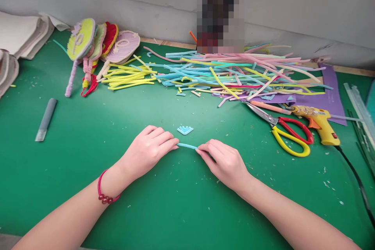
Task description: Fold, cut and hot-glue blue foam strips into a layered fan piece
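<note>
A short light-blue strip (186, 146) lies just above the green table (88, 164), held at both ends. My left hand (150, 150) pinches its left end with fingers closed. My right hand (224, 162) pinches the right end the same way. A small blue fan-shaped piece (185, 129) rests on the table just beyond the strip, touching neither hand.
A heap of coloured strips (228, 72) spreads across the back. Small woven fans (96, 43) lie at the back left. Red-and-yellow scissors (284, 129) and a yellow glue gun (318, 121) sit to the right, on a purple sheet (331, 93). A grey bar (46, 119) lies left.
</note>
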